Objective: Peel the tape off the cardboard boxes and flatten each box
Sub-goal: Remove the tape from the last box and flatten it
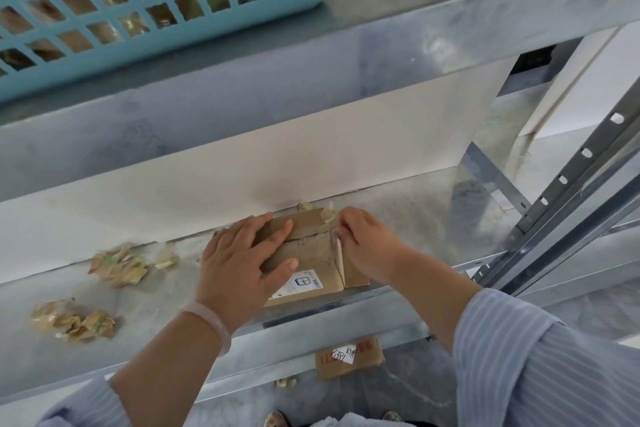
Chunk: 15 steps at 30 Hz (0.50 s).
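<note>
On metal shelf, right hand pinches crinkled tape.

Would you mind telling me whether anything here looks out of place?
Yes: a labelled cardboard box lies on the floor below the shelf, and crumpled tape wads litter the shelf surface.

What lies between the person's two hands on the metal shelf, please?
The taped top of the small brown cardboard box, seen in the head view, between left hand and right hand pinching tape.
</note>
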Motion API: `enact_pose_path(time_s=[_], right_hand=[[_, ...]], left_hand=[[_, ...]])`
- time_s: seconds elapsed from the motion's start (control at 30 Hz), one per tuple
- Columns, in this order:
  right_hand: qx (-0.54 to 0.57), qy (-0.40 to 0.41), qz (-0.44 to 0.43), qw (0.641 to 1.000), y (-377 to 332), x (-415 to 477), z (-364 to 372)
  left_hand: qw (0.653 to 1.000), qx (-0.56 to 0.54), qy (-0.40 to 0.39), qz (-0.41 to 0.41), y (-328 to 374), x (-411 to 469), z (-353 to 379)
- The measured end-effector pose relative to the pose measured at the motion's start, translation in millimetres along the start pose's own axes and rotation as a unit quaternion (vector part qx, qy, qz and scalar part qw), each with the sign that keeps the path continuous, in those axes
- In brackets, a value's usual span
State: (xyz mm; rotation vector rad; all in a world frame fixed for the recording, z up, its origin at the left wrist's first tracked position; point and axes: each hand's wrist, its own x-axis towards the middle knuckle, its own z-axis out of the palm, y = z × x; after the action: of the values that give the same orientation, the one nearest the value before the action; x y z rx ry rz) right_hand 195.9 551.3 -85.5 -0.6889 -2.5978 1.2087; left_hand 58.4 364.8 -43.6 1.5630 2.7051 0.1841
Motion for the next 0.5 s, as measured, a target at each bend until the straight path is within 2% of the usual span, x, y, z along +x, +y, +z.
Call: enact_pose_path(time_s=[0.13,0.27,0.4,0.5], right_hand=[[0.068,-0.030,0.045,0.996,-4.2,0.2,-8.1],[0.238,-0.061,0.115,0.962,0.9,-1.9,-26.7],[0.238,-0.008,0.122,0.963,9.9,-5.9,-25.4],[0.192,0.016,0.119,0.974,4.0,-10.5,-4.4]], left_hand=[[1.000,0.006,0.001,0.002,-0.8,0.1,0.6],[1.000,0.003,0.004,0.005,-1.8,0.9,0.1],[1.000,0.005,0.005,0.004,-2.1,0.3,0.5],[1.000,-0.001,0.009,0.004,-1.0,0.7,0.5]])
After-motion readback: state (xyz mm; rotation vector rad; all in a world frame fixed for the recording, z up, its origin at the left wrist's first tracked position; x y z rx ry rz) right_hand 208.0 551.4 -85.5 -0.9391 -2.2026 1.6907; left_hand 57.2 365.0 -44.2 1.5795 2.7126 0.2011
